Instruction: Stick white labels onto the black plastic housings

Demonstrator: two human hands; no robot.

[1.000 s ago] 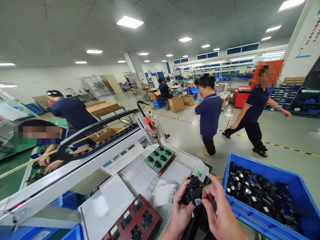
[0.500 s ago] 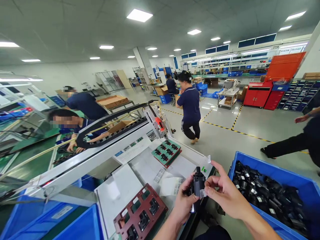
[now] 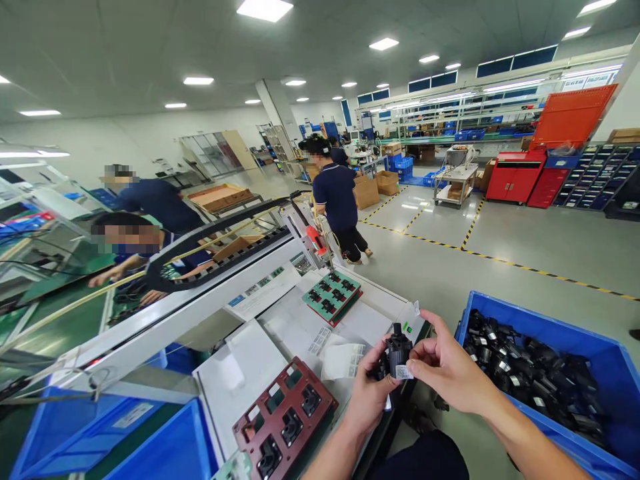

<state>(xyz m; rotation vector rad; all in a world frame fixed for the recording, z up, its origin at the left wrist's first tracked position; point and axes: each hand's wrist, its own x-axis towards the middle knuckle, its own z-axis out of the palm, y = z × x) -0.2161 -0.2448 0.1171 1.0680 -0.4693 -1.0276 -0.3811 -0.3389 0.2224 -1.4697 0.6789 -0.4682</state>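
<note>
Lower centre: left hand (image 3: 369, 390) grips a black part (image 3: 395, 353); right hand (image 3: 445, 367) pinches a white label (image 3: 403, 372) against it, not yet smoothed. Blue bin (image 3: 590, 343), lower right, holds more parts.

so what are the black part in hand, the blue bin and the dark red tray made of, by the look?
Black part: likely moulded plastic, matte, with a white paper-like label. Blue bin: plastic, smooth with a slight sheen, thick moulded rim. Dark red tray: rigid flat board with cut pockets, matte; plastic or composite, cannot tell which.
</note>
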